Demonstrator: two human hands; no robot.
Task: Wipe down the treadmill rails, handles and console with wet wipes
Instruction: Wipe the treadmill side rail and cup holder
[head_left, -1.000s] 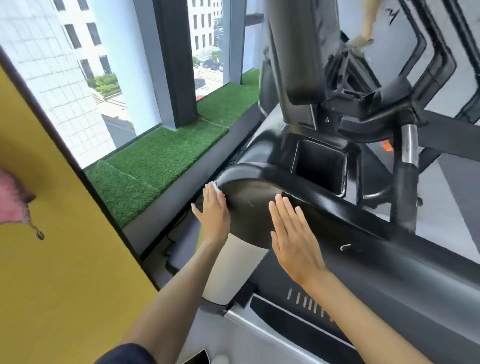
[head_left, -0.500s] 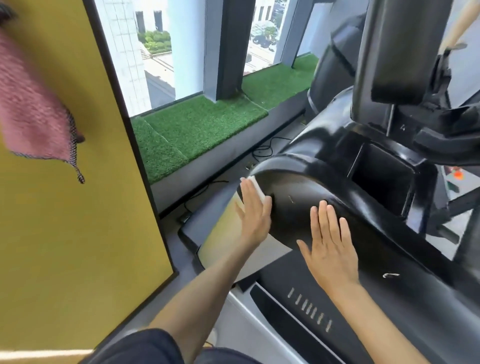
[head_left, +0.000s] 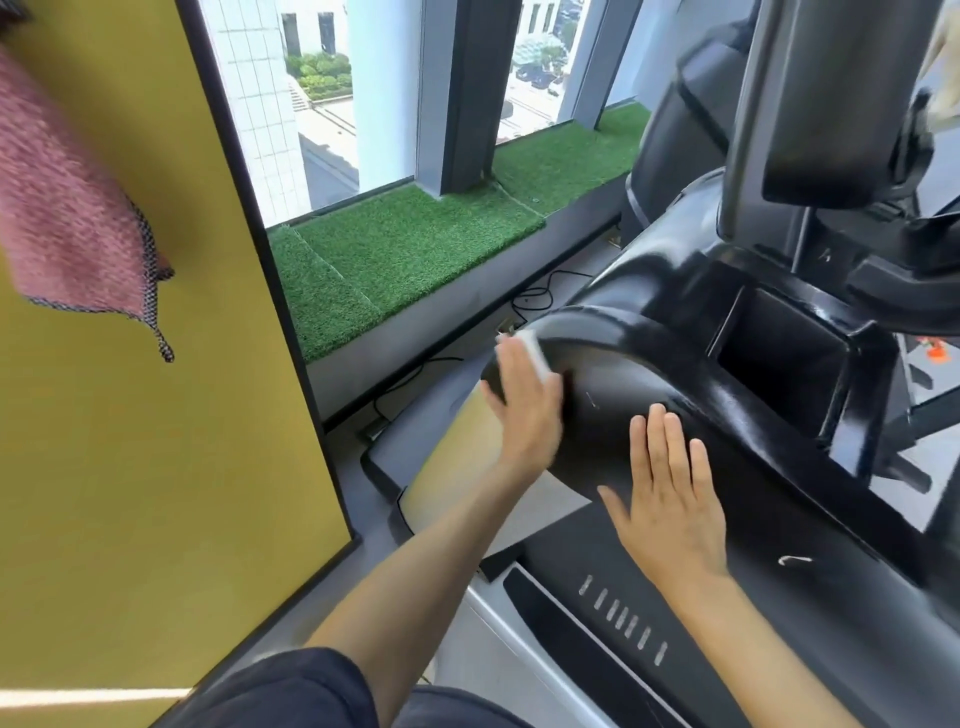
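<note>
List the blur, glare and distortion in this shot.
Head view: left hand and wipe are motion-blurred; right hand is sharp; daylight sheen on the black treadmill housing; the wide-angle lens splays the window posts.

wipe (head_left: 538, 354) mostly under blurred left hand (head_left: 527, 413), console (head_left: 831, 130) cut off above

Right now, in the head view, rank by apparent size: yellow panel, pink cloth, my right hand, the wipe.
1. yellow panel
2. pink cloth
3. right hand
4. wipe, mostly hidden under the left hand
</note>
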